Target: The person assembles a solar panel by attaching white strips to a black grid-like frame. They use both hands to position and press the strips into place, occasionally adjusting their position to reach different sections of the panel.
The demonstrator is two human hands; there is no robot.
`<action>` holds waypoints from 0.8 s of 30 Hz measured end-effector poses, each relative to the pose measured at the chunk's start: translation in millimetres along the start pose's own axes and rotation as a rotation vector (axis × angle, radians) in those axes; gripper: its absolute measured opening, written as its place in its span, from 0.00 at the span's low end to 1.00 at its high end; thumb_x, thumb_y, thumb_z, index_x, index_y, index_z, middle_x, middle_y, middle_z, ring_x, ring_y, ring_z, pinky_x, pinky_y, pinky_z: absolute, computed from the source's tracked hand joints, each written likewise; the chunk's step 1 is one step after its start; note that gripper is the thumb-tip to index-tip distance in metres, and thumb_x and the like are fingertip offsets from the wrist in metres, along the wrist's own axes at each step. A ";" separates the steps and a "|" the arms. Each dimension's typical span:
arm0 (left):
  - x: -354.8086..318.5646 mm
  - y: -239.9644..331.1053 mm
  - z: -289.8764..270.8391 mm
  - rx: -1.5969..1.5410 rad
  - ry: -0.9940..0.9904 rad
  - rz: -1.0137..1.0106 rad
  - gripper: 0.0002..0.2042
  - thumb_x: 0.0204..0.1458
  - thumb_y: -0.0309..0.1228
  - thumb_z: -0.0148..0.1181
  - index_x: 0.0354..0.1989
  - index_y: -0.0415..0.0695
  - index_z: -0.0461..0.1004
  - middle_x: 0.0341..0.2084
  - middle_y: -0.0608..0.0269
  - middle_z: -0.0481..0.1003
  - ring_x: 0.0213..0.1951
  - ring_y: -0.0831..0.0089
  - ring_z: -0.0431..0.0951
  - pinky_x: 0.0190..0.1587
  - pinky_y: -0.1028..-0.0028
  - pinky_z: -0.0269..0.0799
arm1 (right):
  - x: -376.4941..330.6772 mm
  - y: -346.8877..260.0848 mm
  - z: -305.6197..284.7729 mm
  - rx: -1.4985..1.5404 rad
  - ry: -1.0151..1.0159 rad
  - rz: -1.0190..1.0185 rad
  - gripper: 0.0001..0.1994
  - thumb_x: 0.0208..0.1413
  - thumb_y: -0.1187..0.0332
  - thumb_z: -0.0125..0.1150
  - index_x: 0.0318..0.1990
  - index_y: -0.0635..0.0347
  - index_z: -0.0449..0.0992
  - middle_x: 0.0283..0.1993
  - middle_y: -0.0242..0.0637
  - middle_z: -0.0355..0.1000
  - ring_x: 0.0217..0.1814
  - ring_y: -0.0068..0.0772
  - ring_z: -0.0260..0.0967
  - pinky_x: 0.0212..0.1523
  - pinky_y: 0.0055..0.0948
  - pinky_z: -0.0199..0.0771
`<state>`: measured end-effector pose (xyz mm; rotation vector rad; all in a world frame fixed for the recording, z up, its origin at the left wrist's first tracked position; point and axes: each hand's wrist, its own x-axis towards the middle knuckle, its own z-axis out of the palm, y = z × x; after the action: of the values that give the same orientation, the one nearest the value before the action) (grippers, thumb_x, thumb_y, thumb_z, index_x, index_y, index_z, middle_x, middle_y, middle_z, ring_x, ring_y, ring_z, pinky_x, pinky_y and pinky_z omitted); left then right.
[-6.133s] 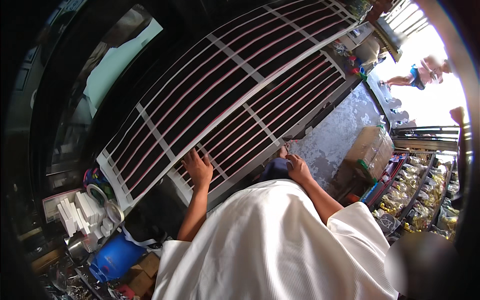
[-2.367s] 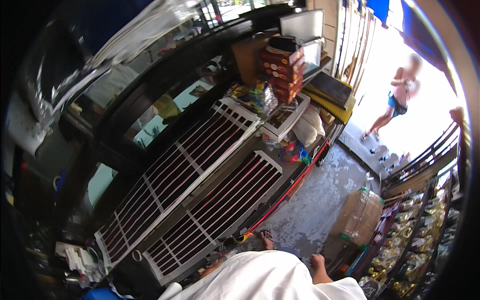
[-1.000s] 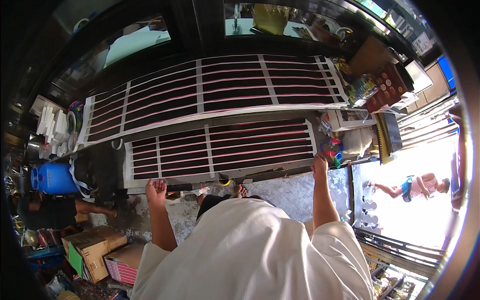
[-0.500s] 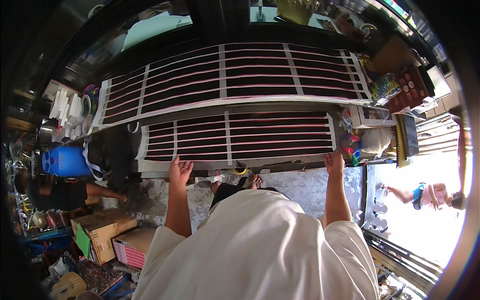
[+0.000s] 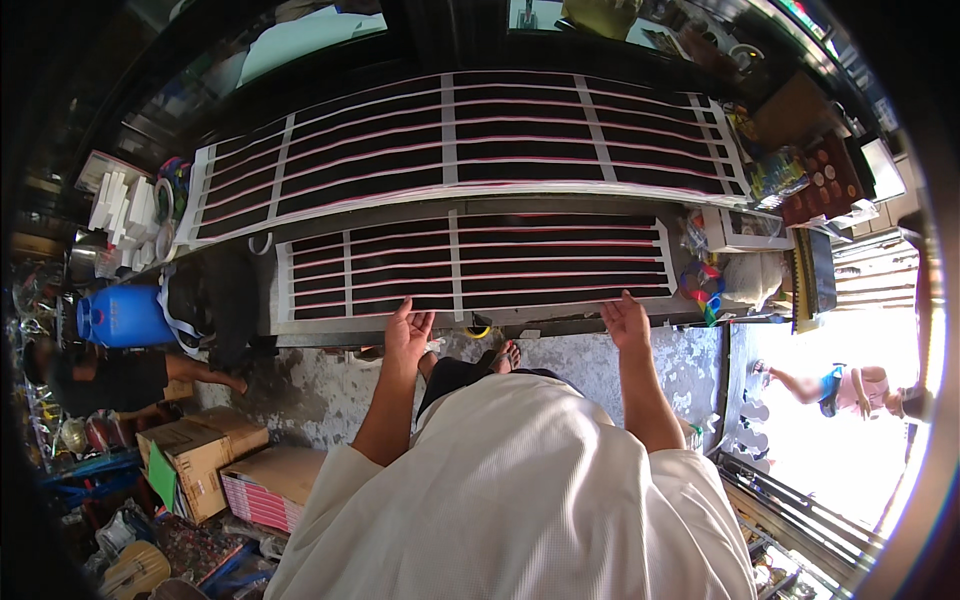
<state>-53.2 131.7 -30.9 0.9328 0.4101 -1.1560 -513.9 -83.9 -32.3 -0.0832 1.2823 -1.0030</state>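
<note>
Left hand: the left hand [image 5: 408, 335] lies open, fingers [image 5: 404, 312] spread wide, palm flat on the near edge of the lower grille panel [image 5: 470, 262], left of its middle.
Right hand: the right hand [image 5: 628, 322] is likewise open, fingers loosely spread, pressing the same near edge toward its right corner. Neither hand closes around anything.
Lower grille panel: white frame with dark slots and thin pink slats, lying across a low metal base just in front of the person's sandalled feet [image 5: 505, 354].
Upper grille panel: a second, longer panel [image 5: 460, 140] of the same make lies beyond it, their long edges just beside each other.
Risk, slippage: in my judgement flat palms give no real grip; if the panel tips off its base it could drop toward the feet.
Risk, slats: pressure on the thin slats rather than the frame could bend them.
Risk, footing: the concrete floor [image 5: 320, 395] looks patchy and possibly wet, so a slip is plausible.
Packages, left: brown cardboard boxes [image 5: 195, 455] stand on the floor at lower left, one with a green flap; a flat box with a pink striped side lies beside them.
Container: a blue plastic drum [image 5: 125, 315] lies past the panel's left end.
Packages, right: colourful packets and a dark red tray of round items sit beyond the right corner; print is too small to tell.
Bystanders: one person crouches at left, another stands in sunlight at right.
</note>
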 end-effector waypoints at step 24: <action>-0.4 -28.7 16.3 0.054 0.154 -0.045 0.05 0.69 0.30 0.70 0.47 0.45 0.80 0.37 0.67 0.80 0.42 0.70 0.83 0.62 0.60 0.79 | -59.7 78.1 75.2 -0.189 -0.175 0.048 0.11 0.73 0.66 0.69 0.50 0.60 0.75 0.48 0.40 0.80 0.55 0.44 0.85 0.58 0.50 0.86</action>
<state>-82.2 116.1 -33.0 1.0681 0.5287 -1.1450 -404.3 -32.8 -5.7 -0.2789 1.2093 -0.8135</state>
